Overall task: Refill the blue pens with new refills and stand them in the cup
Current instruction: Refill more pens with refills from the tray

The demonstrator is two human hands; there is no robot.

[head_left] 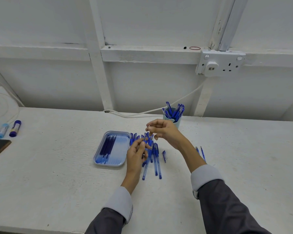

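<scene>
Here, left hand [137,153] around blue pen [147,141], right hand [163,130] near cup [178,123].

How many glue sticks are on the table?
2, both at the far left: a dark blue glue stick, and a pale blue glue stick just left of it.

Camera: on my head — just one.
Looks: forward and down at my table [57,183] and the wall [41,22] behind.
Near: close above my left hand [137,152] and right hand [166,130].

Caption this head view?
Left hand and right hand over loose blue plastic pens beside blue rectangular tray, near pale cup.
</scene>
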